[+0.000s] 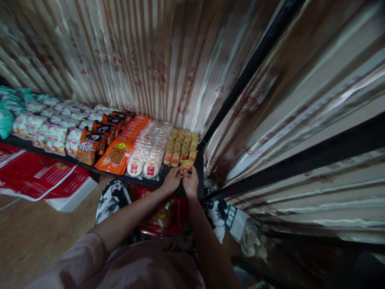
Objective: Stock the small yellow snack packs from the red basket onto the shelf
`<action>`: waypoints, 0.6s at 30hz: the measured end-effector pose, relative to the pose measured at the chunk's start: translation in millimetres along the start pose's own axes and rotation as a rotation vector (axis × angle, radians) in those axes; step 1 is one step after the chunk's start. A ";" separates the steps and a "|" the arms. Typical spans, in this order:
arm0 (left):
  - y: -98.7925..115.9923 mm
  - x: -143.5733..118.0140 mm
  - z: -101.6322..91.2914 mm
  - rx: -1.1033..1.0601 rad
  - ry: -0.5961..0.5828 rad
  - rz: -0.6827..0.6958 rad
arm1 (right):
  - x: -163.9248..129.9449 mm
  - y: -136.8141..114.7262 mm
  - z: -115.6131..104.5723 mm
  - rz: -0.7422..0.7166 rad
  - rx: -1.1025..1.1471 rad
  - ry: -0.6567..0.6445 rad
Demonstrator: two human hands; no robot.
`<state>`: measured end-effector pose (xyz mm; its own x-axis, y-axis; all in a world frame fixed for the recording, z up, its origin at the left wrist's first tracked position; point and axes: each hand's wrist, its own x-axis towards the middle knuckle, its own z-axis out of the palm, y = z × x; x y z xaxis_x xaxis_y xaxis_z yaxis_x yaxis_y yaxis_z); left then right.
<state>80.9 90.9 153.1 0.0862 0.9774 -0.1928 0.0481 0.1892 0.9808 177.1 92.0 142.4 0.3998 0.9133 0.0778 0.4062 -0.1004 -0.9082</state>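
Grip: both hands meet on one small yellow snack packet (186, 165) at the front edge of the shelf; fingers are pinched narrow around it.
Left hand (171, 180): fingertips on the left end of the packet, palm facing down, forearm running down and left to a pink sleeve (90, 261).
Right hand (190, 182): fingertips on the right end of the packet, just beside the left hand, thumbs nearly touching.
Packet position: front row, far right end of the black shelf (168, 180), in line with the rows of yellow packets (182, 146) stacked behind it.
Adjacent stock, left: two rows of clear-wrapped round white cakes (148, 150) with red labels, touching the yellow rows.
Next stock, left: flat orange packs (120, 150), then upright orange-and-black bags (96, 140).
Far stock, left: white and orange bags (51, 134) in several rows, then teal bags (6, 120) at the shelf's left end.
Shelf frame: black upright post (240, 80) rising diagonally from the right corner; a black crossbar (300, 162) running right.
Backing: striped, glossy curtain material (135, 52) behind and to the right of the shelf.
Below hands: red basket (168, 218) holding wrapped goods, resting against black-and-white patterned fabric (112, 196).
Floor zone: red printed cartons (39, 174) lying flat at left on a wooden floor (30, 233).
Lower right: green-and-white tag (236, 218) near the shelf corner; text unreadable.
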 end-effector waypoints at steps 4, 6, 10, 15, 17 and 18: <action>0.4 5.9 0.2 0.039 0.022 0.020 | 4.3 -5.8 1.0 -0.015 -0.086 0.017; 2.5 7.8 0.0 0.061 0.037 0.031 | 6.4 -7.0 2.4 -0.026 -0.104 0.027; 11.1 7.4 -1.9 0.142 0.053 0.041 | 9.6 -7.4 5.3 -0.037 -0.108 0.036; 17.7 4.0 -3.4 0.181 0.064 0.064 | 10.5 -7.9 7.0 -0.034 -0.085 0.013; 16.1 3.7 -2.9 0.186 0.066 0.085 | 10.0 -8.2 7.5 -0.045 -0.058 -0.005; 14.7 3.9 -2.5 0.189 0.063 0.098 | 9.6 -8.4 7.7 -0.048 -0.049 -0.008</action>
<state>79.5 97.7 166.9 0.0372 0.9954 -0.0886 0.2286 0.0778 0.9704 171.2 104.7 147.6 0.3730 0.9204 0.1171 0.4645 -0.0759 -0.8823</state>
